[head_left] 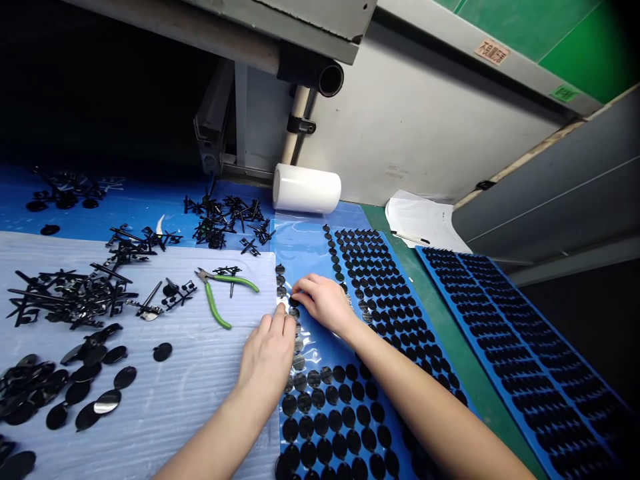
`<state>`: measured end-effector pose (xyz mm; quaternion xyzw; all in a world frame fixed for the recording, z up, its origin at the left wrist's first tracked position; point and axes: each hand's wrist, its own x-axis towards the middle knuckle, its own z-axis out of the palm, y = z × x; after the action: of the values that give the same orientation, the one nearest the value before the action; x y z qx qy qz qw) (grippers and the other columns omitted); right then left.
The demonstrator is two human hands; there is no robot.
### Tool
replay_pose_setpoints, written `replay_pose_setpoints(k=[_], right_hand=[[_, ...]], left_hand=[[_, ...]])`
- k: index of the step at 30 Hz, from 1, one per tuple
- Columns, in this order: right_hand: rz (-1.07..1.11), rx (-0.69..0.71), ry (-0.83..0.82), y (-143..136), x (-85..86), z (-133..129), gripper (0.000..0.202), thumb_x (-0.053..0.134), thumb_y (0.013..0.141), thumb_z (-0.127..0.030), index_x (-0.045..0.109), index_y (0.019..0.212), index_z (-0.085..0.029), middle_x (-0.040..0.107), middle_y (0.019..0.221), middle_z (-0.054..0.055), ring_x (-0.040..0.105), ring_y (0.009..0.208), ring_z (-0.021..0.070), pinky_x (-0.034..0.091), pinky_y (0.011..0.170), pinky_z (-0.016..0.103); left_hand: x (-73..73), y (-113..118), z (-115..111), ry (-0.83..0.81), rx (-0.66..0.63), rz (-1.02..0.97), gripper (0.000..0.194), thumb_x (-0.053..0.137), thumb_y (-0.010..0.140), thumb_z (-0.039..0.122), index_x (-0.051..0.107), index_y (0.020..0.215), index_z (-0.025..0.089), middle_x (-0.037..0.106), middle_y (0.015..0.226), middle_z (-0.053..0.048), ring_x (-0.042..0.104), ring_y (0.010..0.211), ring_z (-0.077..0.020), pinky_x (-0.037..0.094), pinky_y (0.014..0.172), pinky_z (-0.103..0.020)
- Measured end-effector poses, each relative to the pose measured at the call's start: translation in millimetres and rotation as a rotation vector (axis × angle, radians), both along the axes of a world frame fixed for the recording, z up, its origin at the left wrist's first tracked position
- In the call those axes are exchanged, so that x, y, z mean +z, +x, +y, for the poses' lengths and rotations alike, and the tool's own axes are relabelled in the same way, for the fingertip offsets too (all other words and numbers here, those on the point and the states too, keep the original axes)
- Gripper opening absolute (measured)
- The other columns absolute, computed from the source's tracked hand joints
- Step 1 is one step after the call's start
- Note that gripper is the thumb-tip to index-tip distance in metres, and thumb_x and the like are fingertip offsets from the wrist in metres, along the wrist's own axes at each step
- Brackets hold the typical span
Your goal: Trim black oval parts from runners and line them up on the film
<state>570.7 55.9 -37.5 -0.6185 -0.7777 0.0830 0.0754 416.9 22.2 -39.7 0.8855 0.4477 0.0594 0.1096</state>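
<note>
A blue sheet (316, 343) under clear, glossy film carries rows of flat, round black discs (323, 423). My right hand (325, 300) is pinched at a small black disc (293, 302) by the sheet's left column. Just below it, my left hand (267, 350) lies with its fingers stretched forward, fingertips touching the sheet's left edge close to the right fingertips. Nothing shows in the left hand. On the pale foam sheet (195, 373) to the left rest green-handled side cutters (217, 308), jaws apart, beside loose black discs (83, 390).
Black plastic sprue scraps (70, 293) lie heaped at left, with more sprues (225, 220) farther back. A white film roll (307, 188) stands behind the sheet. At right are another disc-covered blue sheet (480, 320) and papers with a pen (423, 220). A metal frame pipe (330, 79) overhangs the bench.
</note>
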Motion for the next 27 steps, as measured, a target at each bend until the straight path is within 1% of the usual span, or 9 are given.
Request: replay_pose_setpoints(k=[6, 14, 16, 19, 21, 22, 24, 26, 27], right_hand=[[-0.015, -0.017, -0.012, -1.3, -2.8, 2.9, 0.01, 0.05, 0.083, -0.028, 0.059, 0.087, -0.024, 0.057, 0.085, 0.001, 0.054, 0.078, 0.0142, 0.037, 0.066, 0.022], [-0.027, -0.023, -0.029, -5.4, -0.8, 3.0, 0.011, 0.05, 0.083, -0.029, 0.06, 0.086, -0.025, 0.056, 0.087, 0.002, 0.054, 0.078, 0.0155, 0.035, 0.067, 0.024], [-0.016, -0.031, -0.025, -6.2, -1.6, 3.4, 0.011, 0.05, 0.083, -0.029, 0.06, 0.086, -0.024, 0.056, 0.088, 0.002, 0.053, 0.078, 0.0162, 0.035, 0.067, 0.026], [0.037, -0.042, -0.009, -5.8, 1.1, 3.4, 0.012, 0.052, 0.081, -0.029, 0.058, 0.09, -0.023, 0.056, 0.087, 0.003, 0.054, 0.08, 0.0174, 0.037, 0.068, 0.027], [0.1, -0.051, 0.011, -6.2, 8.5, -1.5, 0.015, 0.05, 0.083, -0.027, 0.055, 0.096, -0.021, 0.056, 0.089, 0.004, 0.054, 0.079, 0.0164, 0.039, 0.069, 0.027], [0.136, -0.054, 0.025, -7.3, 13.7, -6.9, 0.016, 0.048, 0.084, -0.025, 0.053, 0.098, -0.02, 0.057, 0.091, 0.004, 0.055, 0.079, 0.0154, 0.04, 0.07, 0.026], [0.216, -0.035, 0.039, -12.4, 25.3, -25.1, 0.014, 0.043, 0.087, -0.022, 0.053, 0.096, -0.018, 0.057, 0.091, 0.003, 0.055, 0.08, 0.0129, 0.041, 0.072, 0.024], [0.314, 0.057, 0.001, -21.1, 34.8, -51.3, 0.01, 0.047, 0.085, -0.022, 0.056, 0.086, -0.02, 0.06, 0.082, 0.0, 0.055, 0.079, 0.0109, 0.042, 0.072, 0.021], [0.461, 0.152, -0.075, -26.1, 38.0, -65.8, 0.009, 0.048, 0.084, -0.021, 0.057, 0.086, -0.019, 0.06, 0.082, 0.0, 0.055, 0.079, 0.0111, 0.043, 0.073, 0.021]], left_hand=[[-2.2, -1.2, -1.5, 0.001, 0.009, -0.001, 0.038, 0.03, 0.075, -0.002, 0.054, 0.103, 0.009, 0.049, 0.124, -0.014, 0.054, 0.088, -0.0236, 0.051, 0.066, -0.034], [-4.0, 0.2, -1.7, -0.041, 0.021, -0.06, 0.039, 0.03, 0.074, -0.002, 0.053, 0.103, 0.009, 0.048, 0.123, -0.016, 0.054, 0.087, -0.0248, 0.05, 0.068, -0.037], [-4.2, -0.9, -1.2, -0.058, 0.018, -0.09, 0.039, 0.031, 0.073, -0.002, 0.053, 0.104, 0.009, 0.048, 0.123, -0.016, 0.053, 0.09, -0.0247, 0.049, 0.071, -0.037], [1.0, -9.9, 0.9, -0.075, 0.028, -0.18, 0.044, 0.03, 0.072, -0.003, 0.046, 0.11, 0.011, 0.045, 0.124, -0.015, 0.048, 0.102, -0.0222, 0.044, 0.082, -0.035], [10.2, -21.2, 1.2, -0.218, 0.09, -0.35, 0.042, 0.026, 0.074, -0.002, 0.043, 0.109, 0.013, 0.052, 0.112, -0.013, 0.05, 0.098, -0.019, 0.043, 0.081, -0.033], [15.8, -27.7, 0.0, -0.342, 0.134, -0.453, 0.038, 0.024, 0.076, 0.001, 0.042, 0.107, 0.016, 0.056, 0.1, -0.01, 0.053, 0.09, -0.0177, 0.044, 0.077, -0.032], [26.3, -39.7, -6.7, -0.654, 0.21, -0.642, 0.029, 0.024, 0.081, 0.01, 0.04, 0.102, 0.02, 0.056, 0.078, -0.002, 0.054, 0.069, -0.0149, 0.043, 0.069, -0.032], [30.7, -47.2, -19.9, -0.964, 0.242, -0.8, 0.021, 0.028, 0.082, 0.017, 0.035, 0.1, 0.022, 0.054, 0.075, 0.0, 0.051, 0.061, -0.0122, 0.042, 0.066, -0.031], [29.4, -48.7, -28.5, -1.108, 0.24, -0.896, 0.019, 0.033, 0.081, 0.019, 0.034, 0.1, 0.022, 0.054, 0.08, 0.0, 0.052, 0.063, -0.0113, 0.043, 0.065, -0.03]])
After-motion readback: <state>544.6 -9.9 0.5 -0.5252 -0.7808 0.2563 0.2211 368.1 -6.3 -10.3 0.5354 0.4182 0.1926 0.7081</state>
